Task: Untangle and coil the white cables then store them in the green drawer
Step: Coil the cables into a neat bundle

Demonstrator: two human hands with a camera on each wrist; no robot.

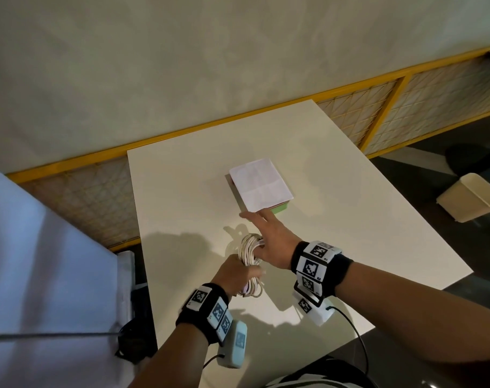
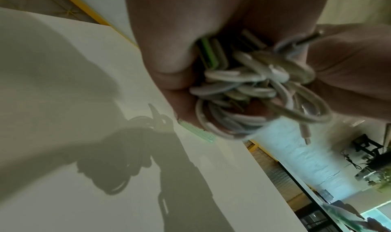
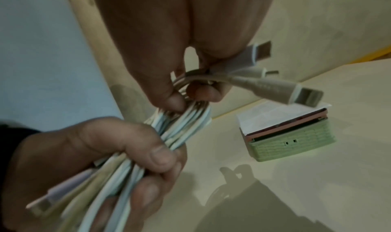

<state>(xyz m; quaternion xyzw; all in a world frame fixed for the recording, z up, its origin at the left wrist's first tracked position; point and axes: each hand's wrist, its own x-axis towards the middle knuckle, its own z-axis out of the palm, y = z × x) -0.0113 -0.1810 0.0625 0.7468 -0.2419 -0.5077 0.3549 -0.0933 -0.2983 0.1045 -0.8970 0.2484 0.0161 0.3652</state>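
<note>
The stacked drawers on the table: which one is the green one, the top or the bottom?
The bottom one: the green drawer with a woven-textured front sits under the pink drawer, which has a white paper on top.

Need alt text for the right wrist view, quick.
Both hands hold a bundle of coiled white cables: left hand grips low, right hand pinches the top. A green drawer box sits shut on the white table.
</note>
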